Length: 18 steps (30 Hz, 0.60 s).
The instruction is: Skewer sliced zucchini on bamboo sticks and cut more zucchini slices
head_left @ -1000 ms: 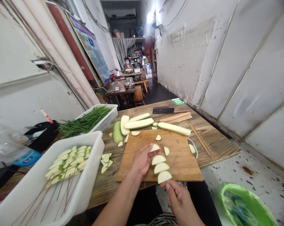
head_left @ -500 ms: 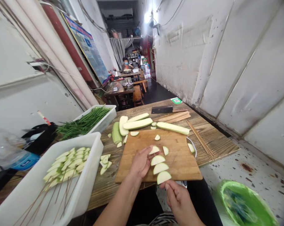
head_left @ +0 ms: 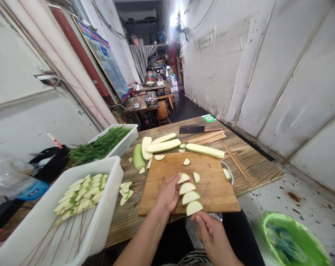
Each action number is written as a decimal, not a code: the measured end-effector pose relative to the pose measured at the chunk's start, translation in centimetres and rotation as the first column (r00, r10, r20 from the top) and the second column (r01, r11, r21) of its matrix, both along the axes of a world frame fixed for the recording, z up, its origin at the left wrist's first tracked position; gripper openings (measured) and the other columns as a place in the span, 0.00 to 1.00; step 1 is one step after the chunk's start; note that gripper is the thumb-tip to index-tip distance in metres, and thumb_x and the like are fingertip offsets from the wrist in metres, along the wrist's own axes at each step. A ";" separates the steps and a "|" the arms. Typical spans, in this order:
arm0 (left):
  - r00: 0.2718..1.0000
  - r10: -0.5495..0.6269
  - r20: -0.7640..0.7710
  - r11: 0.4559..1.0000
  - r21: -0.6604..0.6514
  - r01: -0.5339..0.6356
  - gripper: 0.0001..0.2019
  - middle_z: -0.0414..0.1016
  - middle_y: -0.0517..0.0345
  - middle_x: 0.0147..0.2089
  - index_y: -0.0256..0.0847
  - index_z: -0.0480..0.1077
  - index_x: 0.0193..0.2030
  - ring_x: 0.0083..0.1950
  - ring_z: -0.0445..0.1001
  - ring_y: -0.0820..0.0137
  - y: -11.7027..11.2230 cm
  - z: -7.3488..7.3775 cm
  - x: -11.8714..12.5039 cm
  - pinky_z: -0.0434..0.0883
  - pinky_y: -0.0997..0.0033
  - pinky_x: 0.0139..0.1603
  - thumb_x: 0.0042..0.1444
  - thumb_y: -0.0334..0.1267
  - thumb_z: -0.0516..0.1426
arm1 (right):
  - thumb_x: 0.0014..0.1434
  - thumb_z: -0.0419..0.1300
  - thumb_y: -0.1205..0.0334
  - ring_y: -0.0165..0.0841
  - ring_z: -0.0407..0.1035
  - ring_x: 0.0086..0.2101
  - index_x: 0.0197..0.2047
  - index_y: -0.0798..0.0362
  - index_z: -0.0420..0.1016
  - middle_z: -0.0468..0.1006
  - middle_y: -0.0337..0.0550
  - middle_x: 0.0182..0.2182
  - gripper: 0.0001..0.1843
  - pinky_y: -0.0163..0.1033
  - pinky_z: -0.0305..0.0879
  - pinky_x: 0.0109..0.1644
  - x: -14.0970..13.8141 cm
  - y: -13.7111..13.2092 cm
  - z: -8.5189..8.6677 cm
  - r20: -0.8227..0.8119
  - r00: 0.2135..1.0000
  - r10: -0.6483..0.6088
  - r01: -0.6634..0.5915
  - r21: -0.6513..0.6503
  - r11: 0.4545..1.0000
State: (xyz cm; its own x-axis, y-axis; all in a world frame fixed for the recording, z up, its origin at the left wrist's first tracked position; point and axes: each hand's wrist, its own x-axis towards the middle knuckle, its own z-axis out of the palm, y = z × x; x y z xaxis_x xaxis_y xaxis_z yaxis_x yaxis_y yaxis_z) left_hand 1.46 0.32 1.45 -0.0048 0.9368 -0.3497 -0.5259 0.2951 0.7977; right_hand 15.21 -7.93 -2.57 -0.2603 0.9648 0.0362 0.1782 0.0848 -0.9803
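Note:
My left hand [head_left: 167, 194] pinches a half-round zucchini slice [head_left: 183, 178] at the far end of a row over the wooden cutting board [head_left: 212, 184]. Three more slices [head_left: 190, 197] line up toward me, threaded on a skewer that they mostly hide. My right hand [head_left: 212, 231] is closed around the skewer's near end, just below the closest slice [head_left: 194, 208]. Loose pieces lie on the board, among them one small slice [head_left: 196, 177] right of the row and an end piece [head_left: 186, 162] beyond it.
At left, a white tub [head_left: 116, 181] holds skewered slices; chives [head_left: 103, 144] fill another behind it. Zucchini lengths [head_left: 163, 146], a cleaver [head_left: 192, 129] and bamboo skewers [head_left: 238, 164] lie beyond and right of the board. A green bin [head_left: 295, 236] stands on the floor.
The view has shifted slightly. My left hand keeps its pinch on the far slice, and the skewer tip seen near it earlier no longer shows. My right hand holds much the same position.

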 end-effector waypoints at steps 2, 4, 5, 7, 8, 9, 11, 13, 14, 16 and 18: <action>1.000 0.009 -0.005 1.000 -0.004 -0.009 0.08 0.73 0.51 0.28 0.33 0.71 0.31 0.28 0.71 0.69 0.0 -0.2 0.1 0.69 0.71 0.30 0.48 0.37 0.59 | 0.63 0.45 0.54 0.27 0.47 0.18 0.32 0.55 0.66 0.50 0.30 0.17 0.16 0.31 0.45 0.19 0.0 0.0 0.0 0.001 1.000 0.006 -0.006 -0.004 1.000; 0.999 0.026 -0.019 0.999 -0.032 -0.027 0.08 0.73 0.52 0.27 0.33 0.70 0.32 0.28 0.71 0.69 0.0 -0.4 0.3 0.68 0.71 0.29 0.48 0.37 0.59 | 0.63 0.44 0.54 0.27 0.47 0.18 0.32 0.55 0.66 0.50 0.30 0.16 0.16 0.31 0.45 0.19 0.0 0.1 0.1 -0.006 1.000 0.006 -0.006 -0.014 1.000; 0.999 0.034 -0.024 0.998 -0.045 -0.035 0.09 0.73 0.52 0.27 0.33 0.70 0.32 0.28 0.71 0.69 0.0 -0.5 0.4 0.68 0.71 0.29 0.48 0.38 0.59 | 0.63 0.44 0.54 0.27 0.47 0.17 0.32 0.54 0.65 0.50 0.30 0.16 0.17 0.31 0.46 0.19 -0.1 0.1 0.1 -0.011 1.000 0.002 -0.002 -0.022 1.000; 0.999 0.042 -0.028 0.998 -0.046 -0.043 0.10 0.73 0.52 0.27 0.33 0.70 0.32 0.29 0.70 0.69 0.0 -0.6 0.6 0.68 0.72 0.28 0.48 0.40 0.59 | 0.63 0.45 0.53 0.26 0.48 0.17 0.31 0.54 0.65 0.50 0.30 0.16 0.17 0.31 0.46 0.20 -0.1 0.2 0.1 -0.023 1.000 -0.011 0.010 -0.036 0.999; 0.999 0.039 -0.022 0.999 -0.033 -0.040 0.12 0.73 0.52 0.28 0.33 0.70 0.32 0.29 0.70 0.69 0.0 -0.5 0.6 0.68 0.72 0.28 0.48 0.42 0.60 | 0.63 0.45 0.53 0.26 0.48 0.17 0.31 0.54 0.66 0.50 0.29 0.16 0.17 0.31 0.46 0.20 -0.1 0.3 0.1 -0.029 0.999 -0.019 0.017 -0.039 0.999; 0.999 0.031 -0.008 0.999 -0.020 -0.031 0.13 0.72 0.52 0.28 0.33 0.69 0.33 0.29 0.71 0.69 0.1 -0.5 0.5 0.68 0.72 0.28 0.49 0.44 0.59 | 0.63 0.45 0.53 0.26 0.48 0.17 0.31 0.54 0.66 0.50 0.29 0.16 0.17 0.31 0.45 0.20 -0.2 0.4 0.0 -0.038 0.999 -0.024 0.022 -0.038 0.999; 0.999 0.000 0.036 1.000 -0.004 0.000 0.17 0.72 0.52 0.30 0.35 0.69 0.35 0.30 0.71 0.69 0.0 -0.4 0.3 0.68 0.71 0.28 0.50 0.49 0.57 | 0.63 0.45 0.52 0.26 0.47 0.17 0.32 0.55 0.67 0.50 0.29 0.16 0.17 0.31 0.45 0.20 -0.2 0.7 -0.1 -0.052 0.998 -0.026 0.024 -0.033 0.999; 0.997 -0.030 0.072 1.000 0.009 0.029 0.17 0.72 0.52 0.32 0.36 0.69 0.37 0.31 0.71 0.69 -0.2 -0.3 0.0 0.69 0.71 0.29 0.50 0.50 0.56 | 0.63 0.45 0.51 0.26 0.48 0.18 0.32 0.55 0.68 0.51 0.29 0.16 0.19 0.31 0.46 0.20 -0.2 1.1 -0.4 -0.046 0.999 -0.021 0.020 -0.017 1.000; 0.996 -0.033 0.078 0.999 0.024 0.032 0.16 0.73 0.52 0.33 0.36 0.69 0.38 0.32 0.71 0.69 -0.4 -0.3 -0.2 0.69 0.71 0.30 0.51 0.49 0.57 | 0.63 0.45 0.51 0.27 0.50 0.18 0.32 0.56 0.68 0.52 0.30 0.16 0.20 0.31 0.48 0.20 -0.2 1.2 -0.5 -0.029 0.999 -0.018 0.018 -0.003 1.000; 0.998 -0.011 0.069 0.998 0.062 0.006 0.13 0.73 0.52 0.34 0.36 0.69 0.38 0.34 0.71 0.69 -0.8 -0.3 -0.6 0.70 0.72 0.32 0.51 0.44 0.58 | 0.63 0.45 0.50 0.27 0.53 0.19 0.32 0.56 0.70 0.55 0.32 0.17 0.21 0.31 0.51 0.21 -0.4 1.5 -0.6 0.019 1.000 -0.009 0.008 0.033 0.999; 0.997 0.036 0.066 0.996 0.075 -0.041 0.11 0.73 0.52 0.34 0.35 0.69 0.37 0.34 0.72 0.69 -1.3 -0.2 -0.9 0.70 0.72 0.33 0.50 0.40 0.59 | 0.62 0.46 0.49 0.29 0.56 0.20 0.32 0.56 0.72 0.58 0.34 0.17 0.22 0.31 0.53 0.21 -0.6 1.6 -0.6 0.050 0.999 -0.016 0.012 0.070 0.997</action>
